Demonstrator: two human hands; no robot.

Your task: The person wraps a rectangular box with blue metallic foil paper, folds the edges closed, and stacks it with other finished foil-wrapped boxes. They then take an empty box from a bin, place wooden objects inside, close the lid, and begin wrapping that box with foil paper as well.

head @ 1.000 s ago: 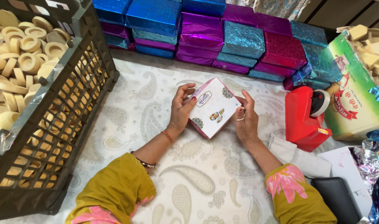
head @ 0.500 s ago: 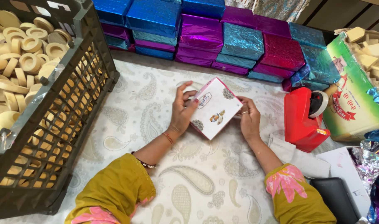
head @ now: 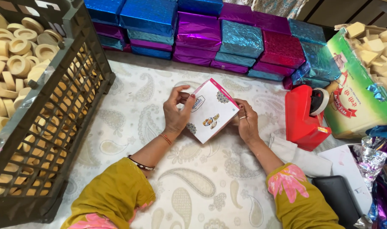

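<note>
A small white cardboard box with a pink edge and printed pictures is tilted up above the paisley cloth in the middle of the view. My left hand grips its left side, thumb and fingers curled around the edge. Its right side rests in my right hand, which wears a ring. Both arms have mustard yellow sleeves with pink flowers.
A dark plastic crate of pale round pieces stands at the left. Stacks of shiny blue, purple and pink wrapped boxes line the back. A red tape dispenser sits at the right, beside a green box of pale blocks.
The box has tipped up a little more, and my left hand's fingers have shifted along its left edge. My right hand stays on the right side.
</note>
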